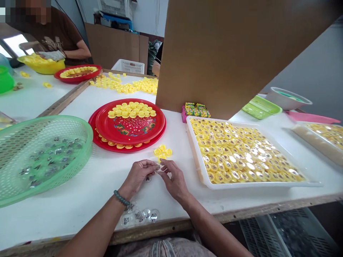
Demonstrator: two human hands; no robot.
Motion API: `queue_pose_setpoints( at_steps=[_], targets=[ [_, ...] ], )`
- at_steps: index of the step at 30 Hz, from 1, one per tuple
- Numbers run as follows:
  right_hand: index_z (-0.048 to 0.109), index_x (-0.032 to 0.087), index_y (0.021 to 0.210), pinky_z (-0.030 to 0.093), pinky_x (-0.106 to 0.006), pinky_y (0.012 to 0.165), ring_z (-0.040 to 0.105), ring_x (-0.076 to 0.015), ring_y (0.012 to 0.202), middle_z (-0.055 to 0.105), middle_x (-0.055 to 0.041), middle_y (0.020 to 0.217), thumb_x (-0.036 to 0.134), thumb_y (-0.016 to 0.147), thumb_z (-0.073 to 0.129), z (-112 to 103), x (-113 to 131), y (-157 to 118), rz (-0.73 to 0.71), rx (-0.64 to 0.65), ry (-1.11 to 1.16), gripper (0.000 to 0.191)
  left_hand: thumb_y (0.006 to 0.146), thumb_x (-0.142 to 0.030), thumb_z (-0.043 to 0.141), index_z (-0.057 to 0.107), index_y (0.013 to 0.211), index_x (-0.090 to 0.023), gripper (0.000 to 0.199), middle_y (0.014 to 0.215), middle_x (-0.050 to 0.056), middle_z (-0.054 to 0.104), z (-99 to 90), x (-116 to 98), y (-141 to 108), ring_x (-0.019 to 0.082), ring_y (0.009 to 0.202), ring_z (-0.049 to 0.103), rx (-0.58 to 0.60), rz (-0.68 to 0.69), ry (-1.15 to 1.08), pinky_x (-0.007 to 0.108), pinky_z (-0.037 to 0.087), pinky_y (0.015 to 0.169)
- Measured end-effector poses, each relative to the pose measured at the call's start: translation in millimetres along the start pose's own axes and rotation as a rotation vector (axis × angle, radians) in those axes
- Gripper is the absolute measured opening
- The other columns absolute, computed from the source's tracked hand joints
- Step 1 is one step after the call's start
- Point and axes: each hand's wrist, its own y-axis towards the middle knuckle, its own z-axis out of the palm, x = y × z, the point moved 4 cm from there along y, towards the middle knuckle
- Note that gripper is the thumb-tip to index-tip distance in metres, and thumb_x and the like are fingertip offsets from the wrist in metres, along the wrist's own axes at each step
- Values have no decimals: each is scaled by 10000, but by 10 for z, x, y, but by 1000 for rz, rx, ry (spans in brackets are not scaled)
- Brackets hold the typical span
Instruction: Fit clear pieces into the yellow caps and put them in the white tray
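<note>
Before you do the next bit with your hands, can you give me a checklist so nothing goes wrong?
1. Left hand and right hand meeting at the fingertips: ok.
2. Piece between the fingers lined up properly: cannot tell, too small and partly hidden.
3. Loose yellow cups close to the hands: ok.
4. Loose clear discs well away from the table edge: not ok, they lie right beside it.
5. Bare room on the upper red tray: ok.

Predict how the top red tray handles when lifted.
The top red tray looks stiff, its rim an even oval, so likely little flex. Yellow cups bunch along its far side, so it may dip that way. They look loose and could slide if tilted.
</note>
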Motion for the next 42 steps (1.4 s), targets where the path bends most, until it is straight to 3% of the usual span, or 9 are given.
queue_pose_setpoints(
  at_steps=[4, 7, 12, 15, 19, 24, 31, 37, 42],
  targets=[
    [547, 239, 1162, 481, -293, 783, 576, -163, 887, 595, -62, 1030, 179, 832, 538, -11, 44, -33, -174, 93, -188, 335, 636, -290, 733, 565, 985, -117, 424, 617, -10, 590, 3, -8, 22, 75, 524, 472, 39, -19, 31, 203, 340, 503],
    [573, 215, 1083, 481, -294, 783, 576, -176, 899, 603, -60, 982, 211, 797, 599, -54, 36, -30, -153, 63, -262, 287, 648, -281, 722, 515, 1049, -134, 476, 590, -36, 576, 22, -27, 35, 69, 506, 455, 41, 4, 78, 202, 344, 509],
    [584, 211, 929, 481, -255, 694, 582, -154, 797, 591, -29, 899, 195, 723, 650, -119, 51, -18, -73, 66, -296, 217, 681, -276, 670, 559, 980, -137, 348, 621, -28, 586, 107, -149, 40, 77, 507, 465, 92, 51, 319, 204, 372, 497],
    [575, 206, 906, 469, -237, 644, 570, -137, 721, 579, -12, 832, 189, 707, 652, -184, 27, -19, -10, -12, -319, 214, 751, -284, 572, 601, 974, -147, 264, 774, 32, 653, 127, -331, 115, 130, 630, 570, 49, 195, 588, 246, 458, 582],
    [570, 203, 909, 460, -231, 631, 559, -126, 688, 576, -6, 818, 182, 719, 630, -255, -28, -31, 36, -120, -356, 200, 775, -145, 445, 579, 1115, -160, 365, 1143, 96, 618, 200, -557, 283, 214, 1016, 580, -9, 530, 1105, 335, 454, 879],
    [570, 215, 953, 464, -228, 624, 556, -124, 684, 573, -6, 832, 182, 734, 614, -287, -44, -45, 45, -137, -351, 226, 729, -62, 456, 557, 1130, -154, 424, 1153, 104, 602, 266, -508, 405, 220, 1052, 567, 106, 595, 1412, 344, 455, 901],
    [567, 214, 977, 469, -227, 639, 541, -122, 702, 555, -11, 853, 165, 733, 614, -244, 1, -60, -17, -78, -300, 253, 810, -171, 466, 576, 1098, -174, 309, 1103, 84, 609, 90, -372, 152, 210, 1032, 563, 52, 584, 1343, 341, 450, 895],
    [564, 218, 982, 486, -245, 680, 568, -132, 765, 567, -21, 911, 172, 737, 621, -186, -12, -72, -50, 1, -279, 256, 773, -207, 526, 532, 1164, -209, 391, 1188, 65, 561, -22, -279, -65, 201, 1058, 541, 3, 558, 1131, 307, 424, 913],
    [567, 217, 995, 484, -227, 613, 579, -122, 732, 582, -26, 928, 203, 753, 622, -138, -25, -74, -53, 68, -279, 249, 704, -233, 599, 553, 1109, -222, 408, 1063, 44, 616, -153, -173, -72, 161, 713, 587, -112, 413, 1036, 280, 453, 726]
  ],
)
